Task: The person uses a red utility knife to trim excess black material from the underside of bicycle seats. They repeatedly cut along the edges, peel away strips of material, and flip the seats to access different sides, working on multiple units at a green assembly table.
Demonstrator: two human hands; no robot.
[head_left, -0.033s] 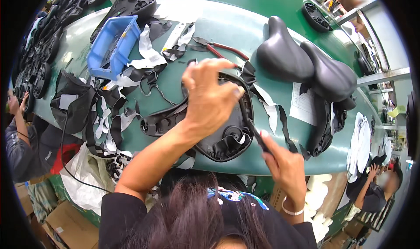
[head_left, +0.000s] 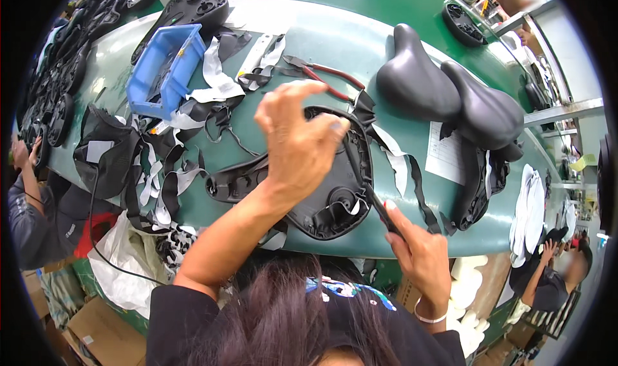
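Presently, from where I stand beside the surface [head_left: 335,44], the black saddle shell [head_left: 312,205] lies hollow side up near the person's edge, its long axis running roughly left to right: narrow nose to the left, broad end to the right. The left hand [head_left: 296,134] is positioned over the middle of the shell, its forearm crossing from the lower left; its fingers are bent and its thumb set close to them, but whether anything is pinched between them cannot be told. The right hand [head_left: 418,247] stands outside the broad end, low and to the right, closed around a dark slim tool [head_left: 385,218] that points up and leftward to the shell's right rim. Relative to the earlier frame, the left hand is shifted slightly leftward, while the right hand and tool sit marginally nearer the person; the shell holds practically the same position.
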